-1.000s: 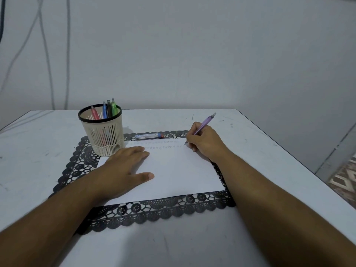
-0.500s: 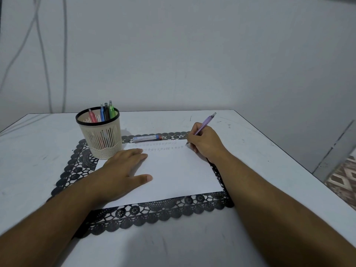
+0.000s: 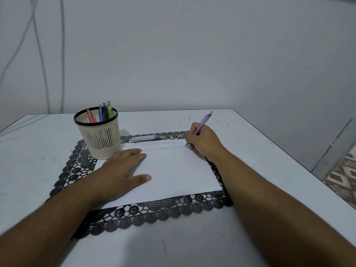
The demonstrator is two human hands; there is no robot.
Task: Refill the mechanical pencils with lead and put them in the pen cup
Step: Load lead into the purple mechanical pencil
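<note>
Head view, only one. Right hand (image 3: pixel 205 143) curled round a purple mechanical pencil (image 3: pixel 203 122), writing grip, tip down on the far right corner of a white paper sheet (image 3: pixel 177 170); pencil's cap end slants up and away past the knuckles. Left hand (image 3: pixel 123 170) lies flat on the sheet's left part, fingers straight and together, thumb spread toward the right hand, holding nothing, palm pressing the paper.

Two faint rows of small pencil marks (image 3: pixel 163 147) run along the sheet's far edge between the two hands; probably little stars or similar, too small to tell.

Pen cup (image 3: pixel 98 133), beige slotted with black rim, stands just beyond the left hand's fingertips, upright, its base on the black lace placemat (image 3: pixel 154 212). In it four pencils stand leaning: red (image 3: pixel 90 115), blue (image 3: pixel 100 112), dark (image 3: pixel 105 111), green (image 3: pixel 110 110).

Lead refill case (image 3: pixel 146 138), slim, blue-white with a red end, lies flat on the mat just past the sheet's far edge, between cup and right hand, nearer the cup, touching neither hand.

Sheet lies on the mat, mat on a white table (image 3: pixel 269 151) with scuff marks. Both forearms cross the mat's near edge and hide parts of it; right wrist covers the sheet's right edge. Grey wall behind, cables (image 3: pixel 40 54) hanging far left beyond the cup. Patterned floor (image 3: pixel 344 176) low right, past the right arm.
</note>
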